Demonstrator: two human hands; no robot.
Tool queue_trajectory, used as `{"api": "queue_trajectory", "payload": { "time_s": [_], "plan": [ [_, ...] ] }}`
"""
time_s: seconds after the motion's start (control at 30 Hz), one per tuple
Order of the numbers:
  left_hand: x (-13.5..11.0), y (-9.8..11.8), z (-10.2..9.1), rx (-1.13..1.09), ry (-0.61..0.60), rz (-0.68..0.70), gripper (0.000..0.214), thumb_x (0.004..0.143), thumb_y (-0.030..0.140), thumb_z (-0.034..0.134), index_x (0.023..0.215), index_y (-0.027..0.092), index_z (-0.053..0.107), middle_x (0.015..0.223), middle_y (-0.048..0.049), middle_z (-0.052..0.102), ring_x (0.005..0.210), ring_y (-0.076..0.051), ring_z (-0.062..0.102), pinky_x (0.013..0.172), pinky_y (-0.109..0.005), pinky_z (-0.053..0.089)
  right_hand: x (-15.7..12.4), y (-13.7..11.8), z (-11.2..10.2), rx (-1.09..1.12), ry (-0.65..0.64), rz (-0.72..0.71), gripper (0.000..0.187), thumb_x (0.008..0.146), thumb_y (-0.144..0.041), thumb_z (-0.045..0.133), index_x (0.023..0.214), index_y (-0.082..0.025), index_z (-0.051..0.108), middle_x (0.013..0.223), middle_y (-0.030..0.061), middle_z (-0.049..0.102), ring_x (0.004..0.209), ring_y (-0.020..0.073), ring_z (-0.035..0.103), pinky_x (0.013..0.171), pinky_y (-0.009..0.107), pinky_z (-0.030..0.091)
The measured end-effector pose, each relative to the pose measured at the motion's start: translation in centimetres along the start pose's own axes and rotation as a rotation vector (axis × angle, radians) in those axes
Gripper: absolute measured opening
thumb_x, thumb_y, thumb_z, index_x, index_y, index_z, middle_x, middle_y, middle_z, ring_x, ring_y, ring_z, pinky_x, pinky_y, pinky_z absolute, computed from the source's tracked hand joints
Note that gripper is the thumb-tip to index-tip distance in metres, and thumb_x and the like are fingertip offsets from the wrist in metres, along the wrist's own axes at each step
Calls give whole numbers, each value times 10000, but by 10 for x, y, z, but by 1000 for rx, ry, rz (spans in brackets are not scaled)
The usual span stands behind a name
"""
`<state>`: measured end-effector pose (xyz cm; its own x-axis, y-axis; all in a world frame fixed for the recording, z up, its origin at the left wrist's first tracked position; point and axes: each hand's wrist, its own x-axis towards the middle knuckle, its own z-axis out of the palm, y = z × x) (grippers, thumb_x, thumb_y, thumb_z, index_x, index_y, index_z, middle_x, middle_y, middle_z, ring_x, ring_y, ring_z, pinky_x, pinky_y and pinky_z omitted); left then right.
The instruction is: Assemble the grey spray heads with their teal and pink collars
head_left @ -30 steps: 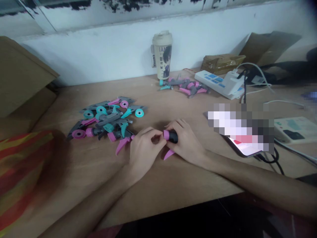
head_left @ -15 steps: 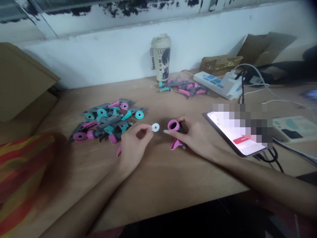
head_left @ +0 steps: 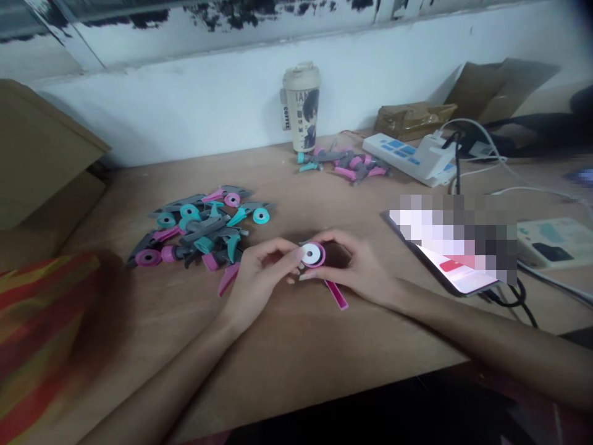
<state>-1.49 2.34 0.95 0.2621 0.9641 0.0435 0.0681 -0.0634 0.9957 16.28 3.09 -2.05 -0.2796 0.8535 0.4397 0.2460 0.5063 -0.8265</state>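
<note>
Between finger and thumb, my left hand (head_left: 262, 272) pinches a white washer (head_left: 307, 252) with a small dark hole in its middle. The washer sits at the mouth of a pink collar (head_left: 320, 262), partly inside it and seemingly tilted. That collar belongs to a trigger sprayer head, whose pink trigger (head_left: 339, 296) points down toward the table. My right hand (head_left: 354, 262) is closed around the sprayer head from the right, hiding most of its body. Just left of my left hand lies a pile of grey sprayer heads (head_left: 206, 228) with pink and teal collars, several showing white discs inside.
A second group of sprayer heads (head_left: 345, 162) lies at the back, near a coffee tumbler (head_left: 302, 108). A power strip (head_left: 398, 151), cables and a lit phone (head_left: 430, 247) are on the right. Cardboard (head_left: 41, 154) and red-yellow striped material (head_left: 41, 346) are at the left.
My left hand has carried the washer right, to the collar's mouth. My right hand has shifted slightly left and turned the sprayer head, so its trigger shows lower.
</note>
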Motion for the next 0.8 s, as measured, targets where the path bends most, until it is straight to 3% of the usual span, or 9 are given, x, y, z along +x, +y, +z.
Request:
{"api": "queue_trajectory", "payload": {
  "time_s": [0.27,0.5,0.8],
  "plan": [
    [-3,5,4,68,-18,4,245,753,192,669,558,123,538,561,48,527,575,-47,461,544,-148,352,-1,-6,2,-58,24,-118,276,670,-317,749,892,-232,610,876,-11,690,828,160,618,816,348,439],
    [-1,0,4,38,32,-16,220,700,186,719,656,146,507,647,42,553,628,-65,502,568,-161,382,-2,-6,2,-60,32,-149,287,666,-306,755,898,-234,602,871,-12,700,820,164,629,860,375,415],
    [-3,-5,-1,335,-25,245,58,769,185,650,787,178,596,822,-4,550,737,-117,562,651,-243,467,0,-5,0,-135,16,-182,286,670,-316,757,888,-221,598,857,-10,698,815,165,618,844,363,377]
  ]
}}
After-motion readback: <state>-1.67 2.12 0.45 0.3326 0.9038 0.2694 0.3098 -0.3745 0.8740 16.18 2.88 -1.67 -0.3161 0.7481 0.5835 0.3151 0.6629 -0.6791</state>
